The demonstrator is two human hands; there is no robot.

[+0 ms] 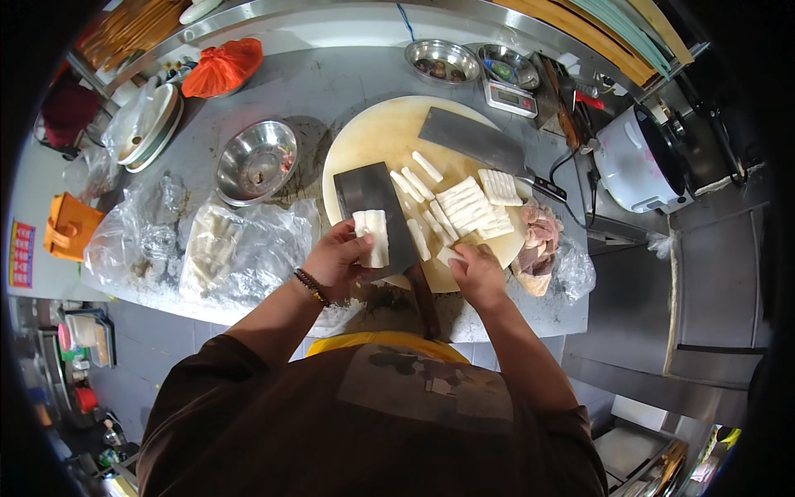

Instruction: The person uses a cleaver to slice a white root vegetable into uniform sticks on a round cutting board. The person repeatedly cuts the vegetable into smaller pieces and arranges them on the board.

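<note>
My left hand (335,258) pinches a ridged white slab of food sticks (371,230) between thumb and fingers, above the blade of a cleaver (366,186). That cleaver lies on the left of the round cutting board (360,136), its wooden handle (423,304) pointing at me. At the board's near right, my right hand (481,276) grips a small white piece (448,255). Beyond it are a block of joined white sticks (461,205), a smaller ridged slab (500,187) and several loose sticks (427,166). A second cleaver (469,138) rests at the board's far side.
Left of the board are a steel bowl (258,164) with scraps and a clear plastic bag (214,248) of pale sticks. A crumpled cloth (539,233) touches the board's right side. Behind stand a steel bowl (442,59) and a digital scale (510,99); a rice cooker (630,161) is far right.
</note>
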